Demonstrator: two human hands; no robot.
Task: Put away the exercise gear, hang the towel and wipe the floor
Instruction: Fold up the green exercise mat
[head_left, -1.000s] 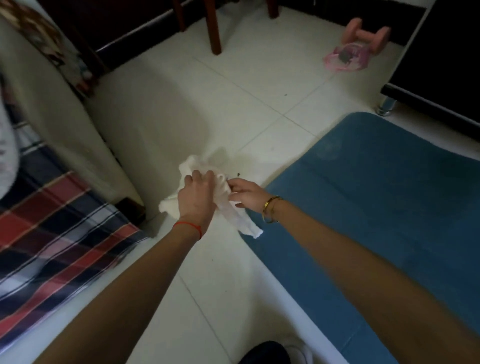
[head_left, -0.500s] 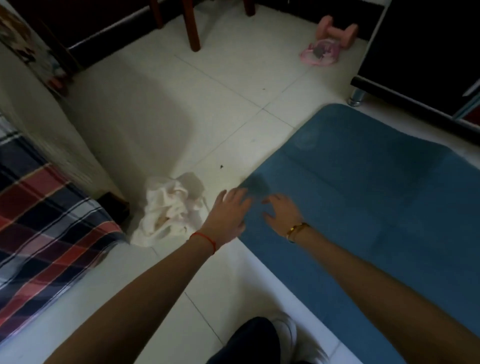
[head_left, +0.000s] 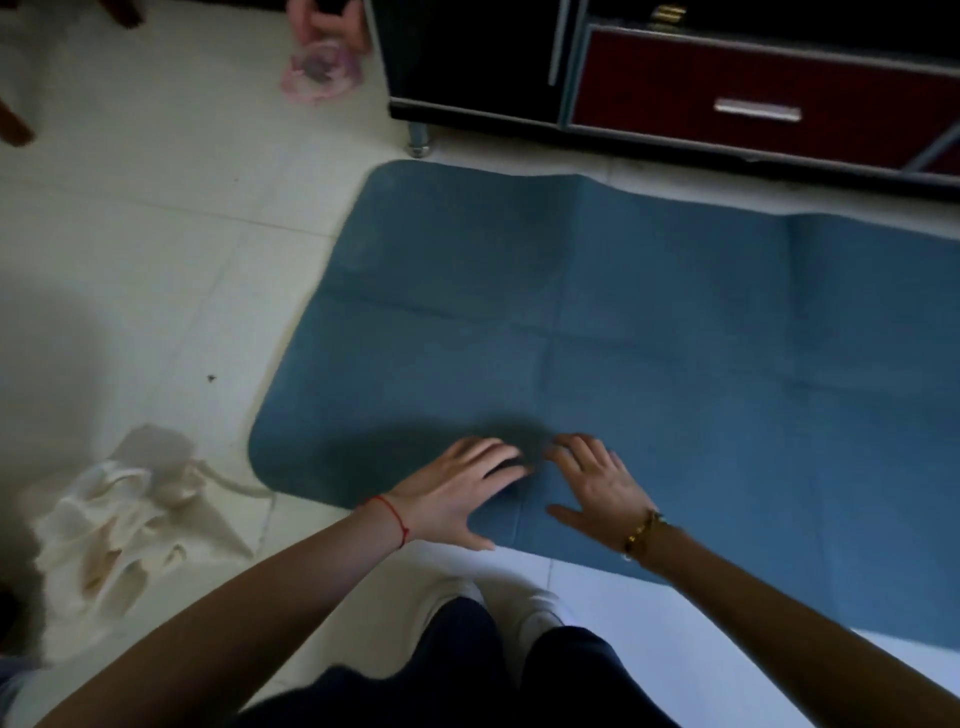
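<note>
Feet: my two pale shoes (head_left: 498, 603) sit nearest, on the tiled floor (head_left: 156, 249) just short of the mat's near edge.
Left hand: left hand (head_left: 452, 493) lies flat on the blue mat (head_left: 597, 322), fingers straight and spread, gripping nothing. Red string at the wrist.
Right hand: right hand (head_left: 597, 483) is also flat on the mat, fingers spread and relaxed, holding nothing. Gold bracelet at the wrist. The two hands sit side by side, fingertips near each other but apart.
Mat position: it lies under both palms and runs away to my right and forward. Long axis goes left to right across the view, the right end cut off by the frame. The rounded short end is to my left.
Key relation: the left hand is nearer that short end, so I judge a roll or fold would start from there, with both hands shifting left first.
Cloth: one crumpled white towel (head_left: 119, 519) on the floor to my left, just beside the mat's corner, well clear of my fingers.
Far gear: one pink dumbbell (head_left: 332, 23) and one pink round object (head_left: 319, 75) beside it, blurred; possibly a coiled rope, I cannot tell.
Cabinet: one dark cabinet (head_left: 727, 73) with a red drawer beyond the mat's far edge.
Count: mats one, towels one, dumbbells one, hands two, both empty.
</note>
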